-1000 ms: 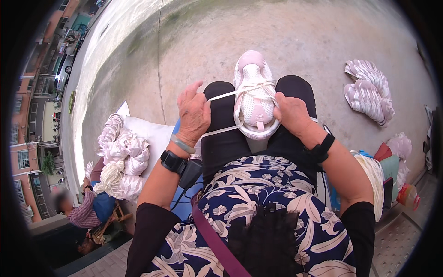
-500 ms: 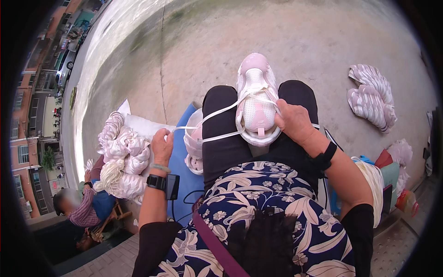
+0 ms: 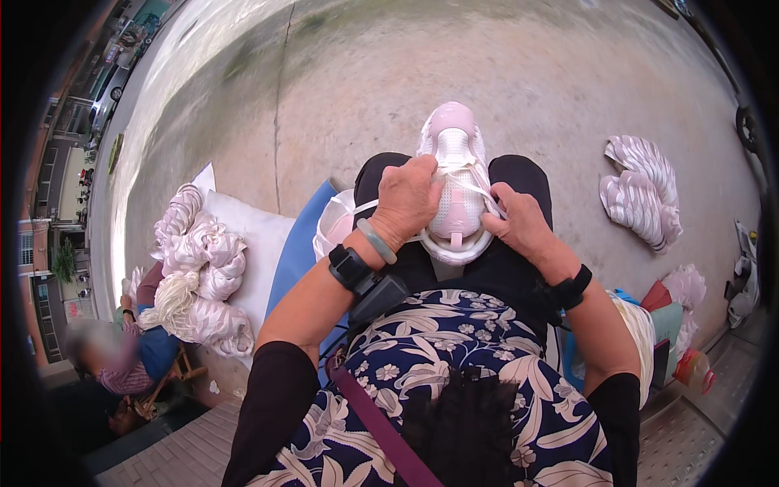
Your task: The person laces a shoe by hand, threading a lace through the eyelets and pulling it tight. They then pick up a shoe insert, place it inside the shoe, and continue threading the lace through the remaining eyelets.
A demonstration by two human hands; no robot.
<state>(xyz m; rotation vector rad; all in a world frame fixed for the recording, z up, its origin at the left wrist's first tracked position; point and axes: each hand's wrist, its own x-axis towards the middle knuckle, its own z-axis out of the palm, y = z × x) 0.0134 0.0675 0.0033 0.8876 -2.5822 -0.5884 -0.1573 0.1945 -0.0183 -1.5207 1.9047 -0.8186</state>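
Observation:
A pink and white sneaker rests between my knees, toe pointing away. White shoelace is threaded near its throat, and a loose length trails over my left knee. Closed at the shoe's left side, my left hand has its fingertips at the lacing, partly hidden by the hand itself. On the right side, my right hand pinches the lace between thumb and finger. A second pink and white shoe shows partly behind my left wrist.
Bundled pink and white shoe parts lie on a white sheet at left, beside a blue surface. More stacked parts lie on the ground at right. White laces hang near my right elbow. Another person sits at far left.
My left hand has moved right, from the drawn-out lace to the sneaker's lacing. The lace strands at left have slackened. My right hand stays by the shoe's right side.

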